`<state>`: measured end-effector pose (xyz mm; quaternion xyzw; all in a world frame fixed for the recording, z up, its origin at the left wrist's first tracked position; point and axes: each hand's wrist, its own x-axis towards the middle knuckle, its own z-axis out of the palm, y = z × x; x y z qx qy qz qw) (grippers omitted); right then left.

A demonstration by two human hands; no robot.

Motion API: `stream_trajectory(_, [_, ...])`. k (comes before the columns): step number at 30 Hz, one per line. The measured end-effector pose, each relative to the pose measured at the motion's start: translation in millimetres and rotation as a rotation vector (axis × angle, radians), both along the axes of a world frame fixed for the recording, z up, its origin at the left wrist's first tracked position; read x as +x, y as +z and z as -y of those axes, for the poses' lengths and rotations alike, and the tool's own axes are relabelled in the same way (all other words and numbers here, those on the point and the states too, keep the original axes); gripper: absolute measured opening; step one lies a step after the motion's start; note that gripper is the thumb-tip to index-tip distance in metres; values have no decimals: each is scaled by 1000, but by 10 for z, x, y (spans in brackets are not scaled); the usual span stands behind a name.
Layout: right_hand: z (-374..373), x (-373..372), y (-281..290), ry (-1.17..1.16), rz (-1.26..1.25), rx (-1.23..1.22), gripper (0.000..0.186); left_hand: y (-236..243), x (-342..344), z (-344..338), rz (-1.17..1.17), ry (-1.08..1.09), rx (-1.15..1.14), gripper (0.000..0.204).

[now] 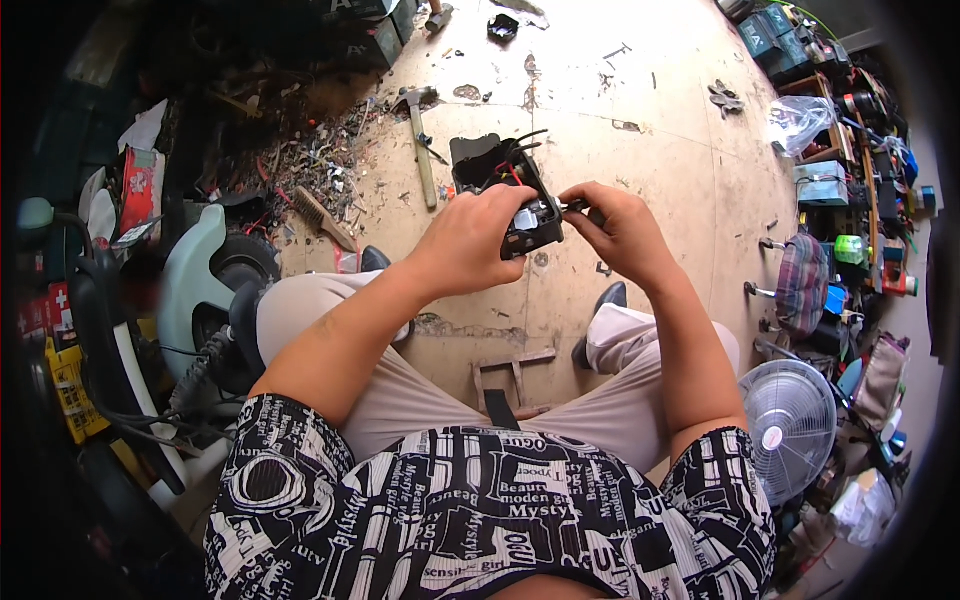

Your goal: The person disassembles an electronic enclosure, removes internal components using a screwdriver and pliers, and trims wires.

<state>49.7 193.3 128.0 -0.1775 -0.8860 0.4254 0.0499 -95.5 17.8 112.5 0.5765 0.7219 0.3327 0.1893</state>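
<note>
My left hand (465, 240) is closed around a black plastic housing (543, 236), holding it up over the floor between my knees. The housing is open, with red and black wires (517, 172) at its far end and a pale part inside. A hollow black shell (477, 160) sits at its far left; whether the two are joined I cannot tell. In my right hand (617, 227), fingers and thumb pinch a small dark-handled screwdriver (596, 214). Its metal shaft meets the right side of the housing, and my fingers hide part of the tool.
A wooden-handled hammer (423, 160) lies beyond my left hand, near a wire brush (325, 218) and scattered scraps (330, 150). A pale green machine (195, 275) stands at left. On the right are a fan (785, 430) and a plaid-topped stool (803, 283). A small wooden frame (515, 372) lies between my legs.
</note>
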Motion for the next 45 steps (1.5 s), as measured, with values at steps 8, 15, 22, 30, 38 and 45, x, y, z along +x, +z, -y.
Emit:
stream_trajectory(8, [27,68,-133,45,-312,379,11,32,-68,9,368,-106,-170,61])
stream_trajectory(15, [12,133,-141,35,-47,61,19,-20,-87,45,350,-124,-193,62])
stream_trajectory(22, [-53,94,-163,-154,332,-809,31,-61,-89,56,166,-113,-135,62])
stream_trajectory(30, [-82,121,-203,-150,288,-1115,23,-77,-54,60,69,-112,-102,58])
stream_trajectory(38, [8,101,-226,-179,181,-893,24,-177,-38,36,342,-60,-79,63])
stream_trajectory(45, [202,81,-285,-12,48,-495,103,-248,-50,-10,1376,143,-89,62])
